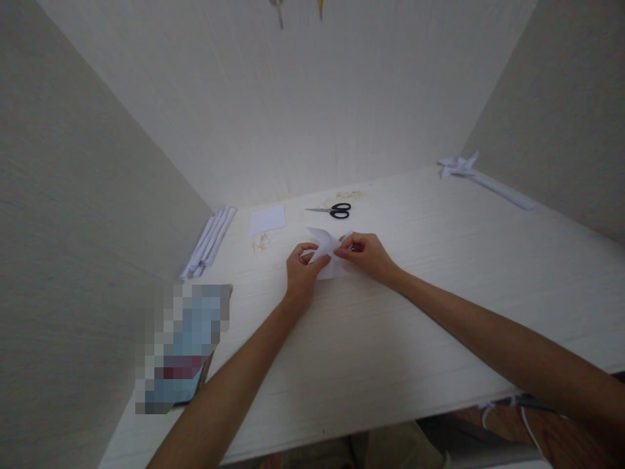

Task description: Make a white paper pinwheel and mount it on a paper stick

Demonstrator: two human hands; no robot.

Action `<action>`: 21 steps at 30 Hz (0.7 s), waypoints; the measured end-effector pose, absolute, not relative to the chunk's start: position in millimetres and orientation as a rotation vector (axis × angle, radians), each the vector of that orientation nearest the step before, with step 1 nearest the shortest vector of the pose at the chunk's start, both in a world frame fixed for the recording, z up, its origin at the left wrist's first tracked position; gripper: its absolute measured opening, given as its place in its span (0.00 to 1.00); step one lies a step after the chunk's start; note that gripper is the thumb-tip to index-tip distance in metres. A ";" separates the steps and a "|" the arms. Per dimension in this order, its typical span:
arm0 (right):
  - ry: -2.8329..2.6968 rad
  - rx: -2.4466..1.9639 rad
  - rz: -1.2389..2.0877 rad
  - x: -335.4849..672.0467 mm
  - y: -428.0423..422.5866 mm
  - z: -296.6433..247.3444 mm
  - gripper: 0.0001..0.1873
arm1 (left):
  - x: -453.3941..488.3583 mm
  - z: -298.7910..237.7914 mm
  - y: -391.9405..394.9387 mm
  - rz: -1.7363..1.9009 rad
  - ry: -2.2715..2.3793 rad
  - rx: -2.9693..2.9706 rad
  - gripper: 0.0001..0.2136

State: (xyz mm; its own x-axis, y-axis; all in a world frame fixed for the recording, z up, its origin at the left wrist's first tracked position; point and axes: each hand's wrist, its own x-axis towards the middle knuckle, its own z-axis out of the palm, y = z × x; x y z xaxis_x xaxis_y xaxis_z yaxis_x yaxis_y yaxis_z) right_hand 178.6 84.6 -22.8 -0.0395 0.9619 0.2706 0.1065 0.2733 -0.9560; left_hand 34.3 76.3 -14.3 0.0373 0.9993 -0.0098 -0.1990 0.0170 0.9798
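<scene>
While a pale wood-grained surface spreads beneath left hand and right hand, rolled white paper tubes lie to their left.
Both hands pinch a curled white paper sheet between them, black-handled metal scissors just beyond.

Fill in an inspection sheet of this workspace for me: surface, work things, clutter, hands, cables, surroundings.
Surface: pale tabletop, faintly streaked.
Work things: bent white paper in hand; black-handled scissors beyond it, blades pointing left; flat paper; rolled papers at left; paper pinwheel at far right.
Clutter: small pale bits; pixelated item, identity unclear.
Hands: left hand and right hand both pinch the bent paper.
Cables: white cord-like lines below the near edge, unconfirmed.
Surroundings: pale walls on three sides.
</scene>
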 end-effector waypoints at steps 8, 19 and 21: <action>-1.401 -1.054 0.991 177.9 84.6 -23.6 0.10 | 33.7 -14.2 76.2 1.258 1.059 1.079 0.15; -1.402 -1.044 0.997 177.1 83.4 -22.5 0.12 | 31.4 -14.3 77.5 1.212 0.974 1.123 0.15; -1.410 -1.045 0.994 177.2 83.2 -22.6 0.12 | 31.0 -14.5 77.5 1.210 0.977 1.132 0.15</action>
State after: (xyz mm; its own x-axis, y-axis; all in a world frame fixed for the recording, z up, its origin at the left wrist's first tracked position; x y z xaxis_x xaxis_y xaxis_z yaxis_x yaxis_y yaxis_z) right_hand 177.2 83.2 -22.6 -0.0476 0.9631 0.2648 0.0744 0.2678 -0.9606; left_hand 31.0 77.5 -14.5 0.1204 0.9925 0.0213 -0.1885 0.0018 0.9821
